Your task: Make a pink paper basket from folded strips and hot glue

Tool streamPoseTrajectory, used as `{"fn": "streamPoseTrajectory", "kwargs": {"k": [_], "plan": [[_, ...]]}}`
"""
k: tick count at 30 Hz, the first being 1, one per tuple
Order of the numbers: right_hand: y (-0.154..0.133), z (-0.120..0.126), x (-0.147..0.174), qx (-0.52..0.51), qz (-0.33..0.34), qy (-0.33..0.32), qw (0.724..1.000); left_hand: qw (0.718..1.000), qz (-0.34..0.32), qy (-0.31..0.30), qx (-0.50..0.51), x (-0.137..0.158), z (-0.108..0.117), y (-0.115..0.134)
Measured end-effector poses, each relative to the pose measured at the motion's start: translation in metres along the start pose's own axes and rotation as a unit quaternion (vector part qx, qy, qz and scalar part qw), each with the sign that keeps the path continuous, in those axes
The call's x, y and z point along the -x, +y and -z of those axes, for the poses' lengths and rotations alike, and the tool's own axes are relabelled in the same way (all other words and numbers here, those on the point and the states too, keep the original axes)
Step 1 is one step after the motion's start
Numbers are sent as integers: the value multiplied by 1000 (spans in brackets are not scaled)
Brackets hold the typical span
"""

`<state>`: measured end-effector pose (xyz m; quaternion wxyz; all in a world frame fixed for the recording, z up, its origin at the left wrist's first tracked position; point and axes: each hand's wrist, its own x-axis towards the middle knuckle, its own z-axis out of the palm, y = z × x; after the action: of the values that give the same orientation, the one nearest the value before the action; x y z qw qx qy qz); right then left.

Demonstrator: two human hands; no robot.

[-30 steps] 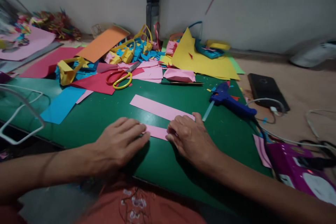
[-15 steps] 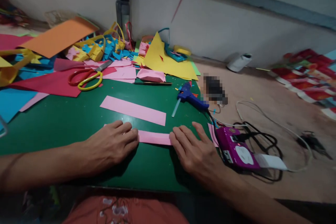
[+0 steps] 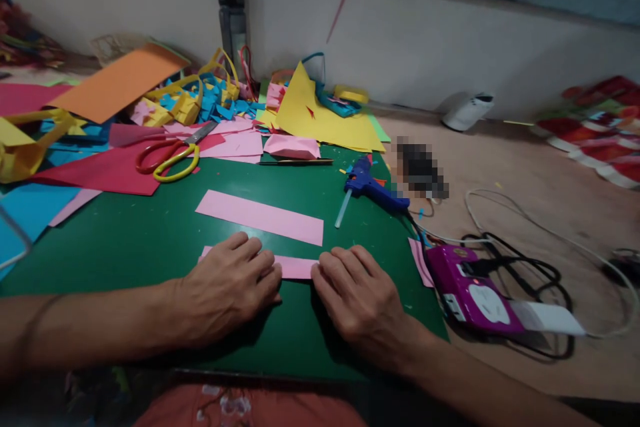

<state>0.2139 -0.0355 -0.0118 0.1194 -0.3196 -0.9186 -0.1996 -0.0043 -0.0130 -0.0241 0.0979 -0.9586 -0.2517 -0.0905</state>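
Well out to the left of our left grip (image 3: 233, 287), we see a blue sheet (image 3: 40, 213) lying near the edge of the green counter (image 3: 140, 240). Beyond that grip and to its left are a red sheet (image 3: 95, 167), an orange sheet (image 3: 125, 83) and scissors (image 3: 175, 160) with one red and one yellow handle loop. The left grip has its fingers bent down onto a narrow pink strip (image 3: 299, 268); one end of the strip peeks out on its far side. We cannot tell whether thumb and fingers are pinched together on it. The strip crosses between our two grips, and a wider pink strip (image 3: 260, 217) lies flat just beyond them, touched by neither. Our right grip (image 3: 357, 290) has its fingertips on the strip's right end; its thumb is hidden, so we cannot tell whether it is clamped. Just past the right grip rests a blue glue gun (image 3: 375, 192), its glue stick (image 3: 343, 209) pointing back toward us. To the right of the right grip sits a purple box (image 3: 473, 287) with a black cable (image 3: 547, 267) beside it.
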Motion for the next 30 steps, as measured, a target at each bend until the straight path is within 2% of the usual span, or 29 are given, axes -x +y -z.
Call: {"fn": "streamPoseTrajectory", "kwargs": {"k": [6, 9, 14, 20, 26, 30], "plan": [[5, -3, 3, -67, -39, 1, 997, 999, -7, -2, 31, -2, 2, -2], [6, -7, 5, -127, -90, -12, 988, 998, 9, 9, 62, -3, -1, -5], [7, -9, 6, -208, -201, -63, 955, 988, 76, -8, 135, -3, -6, -11], [13, -3, 6, -246, -268, -82, 928, 947, 176, -32, 268, -2, -3, -19], [18, -4, 9, -256, -299, -87, 915, 946, 194, -51, 255, 0, 1, -23], [20, -6, 10, -249, -292, -81, 920, 958, 189, -49, 208, -3, 0, -23]]}}
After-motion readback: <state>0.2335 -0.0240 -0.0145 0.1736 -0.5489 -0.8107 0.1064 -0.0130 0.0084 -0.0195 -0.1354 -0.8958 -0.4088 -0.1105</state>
